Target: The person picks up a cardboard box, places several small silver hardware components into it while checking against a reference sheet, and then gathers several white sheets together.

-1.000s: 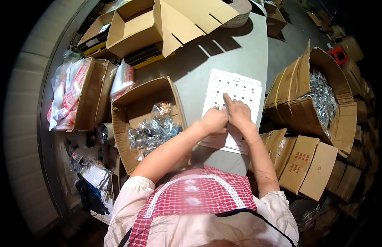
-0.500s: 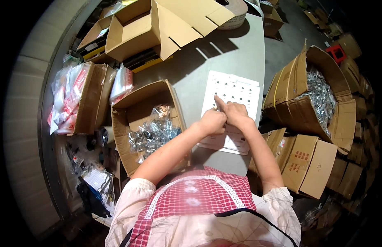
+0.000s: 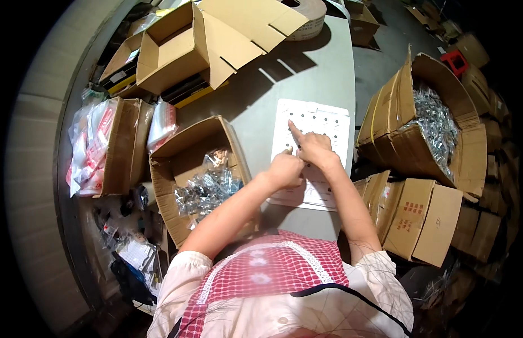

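A white board or sheet (image 3: 339,149) with rows of small dark dots lies flat on the grey table. My right hand (image 3: 313,147) rests over its middle, index finger stretched out and its tip close to a dot near the upper left corner. The other fingers of that hand are curled. Beside it, to the left and nearer to me, my left hand (image 3: 286,170) is closed, with a digit touching the left part of the board. Whatever its curled fingers may hold is hidden. Both hands cover part of the dots.
An open carton (image 3: 188,141) of clear bags with metal parts stands left of my forearm. Further left, a box (image 3: 118,146) holds plastic bags. Empty cardboard (image 3: 174,48) and a tape roll (image 3: 309,19) lie at the back. A tall carton (image 3: 385,118) of metal pieces stands right.
My right index finger has moved up the board, from about the second row of dots toward the top row. My left hand stays near the same spot. The whole view has shifted slightly.
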`<state>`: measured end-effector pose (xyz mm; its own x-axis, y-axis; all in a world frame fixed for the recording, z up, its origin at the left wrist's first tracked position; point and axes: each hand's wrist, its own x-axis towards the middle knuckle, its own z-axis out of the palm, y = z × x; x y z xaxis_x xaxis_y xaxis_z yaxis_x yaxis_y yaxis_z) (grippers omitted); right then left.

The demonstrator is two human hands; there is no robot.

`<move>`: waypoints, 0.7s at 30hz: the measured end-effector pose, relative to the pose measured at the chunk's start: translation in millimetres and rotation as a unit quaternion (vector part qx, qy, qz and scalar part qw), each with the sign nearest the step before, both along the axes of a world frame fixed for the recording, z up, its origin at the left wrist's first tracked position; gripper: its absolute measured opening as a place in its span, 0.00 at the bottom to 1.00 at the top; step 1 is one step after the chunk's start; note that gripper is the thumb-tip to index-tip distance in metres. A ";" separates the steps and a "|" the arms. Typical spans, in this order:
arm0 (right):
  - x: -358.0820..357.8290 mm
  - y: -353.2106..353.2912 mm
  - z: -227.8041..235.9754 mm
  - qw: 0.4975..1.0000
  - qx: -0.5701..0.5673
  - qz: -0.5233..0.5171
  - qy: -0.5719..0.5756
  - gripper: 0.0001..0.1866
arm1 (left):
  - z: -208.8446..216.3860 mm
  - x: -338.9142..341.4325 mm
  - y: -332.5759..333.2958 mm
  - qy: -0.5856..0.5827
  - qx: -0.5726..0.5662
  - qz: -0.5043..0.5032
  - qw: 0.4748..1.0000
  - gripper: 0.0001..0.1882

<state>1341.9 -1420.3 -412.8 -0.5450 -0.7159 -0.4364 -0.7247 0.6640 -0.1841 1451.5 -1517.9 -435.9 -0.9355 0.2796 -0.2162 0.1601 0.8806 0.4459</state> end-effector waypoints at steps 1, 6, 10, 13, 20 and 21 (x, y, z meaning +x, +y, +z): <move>-0.1 1.1 -4.2 1.000 -0.017 -0.006 0.002 0.49 | -0.3 0.0 0.7 0.011 0.001 0.006 1.000 0.07; 5.5 14.0 -10.3 0.996 -0.065 -0.058 0.032 0.46 | -6.8 0.5 -0.4 0.013 -0.015 0.007 1.000 0.19; 8.7 20.9 -13.9 0.996 -0.045 -0.076 0.019 0.44 | 4.8 -1.2 1.6 0.003 -0.031 -0.006 1.000 0.34; 6.7 21.1 -10.5 0.996 -0.048 -0.077 0.010 0.45 | -3.1 0.6 0.2 0.019 -0.013 0.002 1.000 0.33; 11.2 36.1 -4.2 0.989 -0.033 -0.144 0.015 0.47 | 5.9 -1.8 4.1 0.023 -0.021 0.010 0.999 0.33; 13.2 38.1 -4.4 0.989 -0.041 -0.142 0.020 0.47 | 6.5 -1.6 5.3 0.013 -0.028 0.008 1.000 0.32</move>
